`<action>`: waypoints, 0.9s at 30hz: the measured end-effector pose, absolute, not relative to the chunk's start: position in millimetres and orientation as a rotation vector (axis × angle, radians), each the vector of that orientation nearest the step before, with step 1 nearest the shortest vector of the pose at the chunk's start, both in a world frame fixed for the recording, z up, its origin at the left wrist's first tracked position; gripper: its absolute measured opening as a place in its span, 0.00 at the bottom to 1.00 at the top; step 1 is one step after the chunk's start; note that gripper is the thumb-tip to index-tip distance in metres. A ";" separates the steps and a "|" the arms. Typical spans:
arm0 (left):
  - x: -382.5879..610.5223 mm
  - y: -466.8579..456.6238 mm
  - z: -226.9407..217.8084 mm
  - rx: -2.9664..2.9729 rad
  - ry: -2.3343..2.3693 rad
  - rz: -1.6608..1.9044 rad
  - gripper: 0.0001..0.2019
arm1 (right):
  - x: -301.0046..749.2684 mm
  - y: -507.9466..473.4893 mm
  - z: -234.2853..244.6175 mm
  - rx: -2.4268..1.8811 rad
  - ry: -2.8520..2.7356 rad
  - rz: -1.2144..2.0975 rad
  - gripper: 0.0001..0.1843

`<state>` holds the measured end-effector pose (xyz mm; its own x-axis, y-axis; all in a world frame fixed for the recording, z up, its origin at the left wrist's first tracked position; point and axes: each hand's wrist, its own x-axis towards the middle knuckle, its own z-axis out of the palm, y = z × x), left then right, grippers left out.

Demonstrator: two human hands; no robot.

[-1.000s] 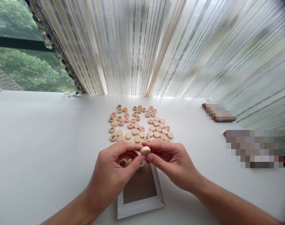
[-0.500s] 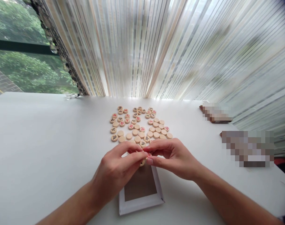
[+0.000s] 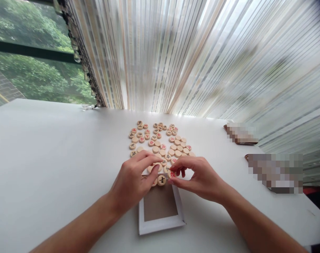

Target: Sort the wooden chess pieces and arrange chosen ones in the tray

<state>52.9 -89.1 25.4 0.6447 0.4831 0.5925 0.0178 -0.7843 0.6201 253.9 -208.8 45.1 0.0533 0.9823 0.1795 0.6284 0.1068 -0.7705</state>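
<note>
Between the thumb and fingers of my right hand (image 3: 199, 175) is a round wooden Chinese chess piece (image 3: 172, 174) with a red character, at the far right corner of a shallow white box (image 3: 161, 226). My left hand (image 3: 136, 175) hovers over the box's far left part, thumb and forefinger apart, with nothing seen in it. Inside the box, at its far end, lies a black-marked piece (image 3: 161, 180), with another partly hidden beside it under my left hand. Just past the box, several loose pieces lie close to my fingertips, some blank side up.
Many more wooden pieces (image 3: 178, 148) are spread over the white table (image 3: 70, 158) beyond the box. Two blurred-out objects, one farther back (image 3: 241, 133) and one nearer (image 3: 275, 172), rest at the right. A striped string curtain (image 3: 149, 52) hangs at the far edge, beside a window.
My hands have moved apart; before, they met over the piece. It is now in my right hand alone, and my left fingers have spread. The view has shifted slightly.
</note>
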 end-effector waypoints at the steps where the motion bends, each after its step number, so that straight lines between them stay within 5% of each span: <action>1: 53.0 -87.8 25.2 2.262 0.423 1.050 0.10 | 253.7 -209.4 45.8 -1.628 -1.723 0.556 0.07; 27: 52.6 -87.5 26.2 2.210 0.395 1.022 0.07 | 247.5 -215.6 40.3 -1.729 -2.013 0.478 0.05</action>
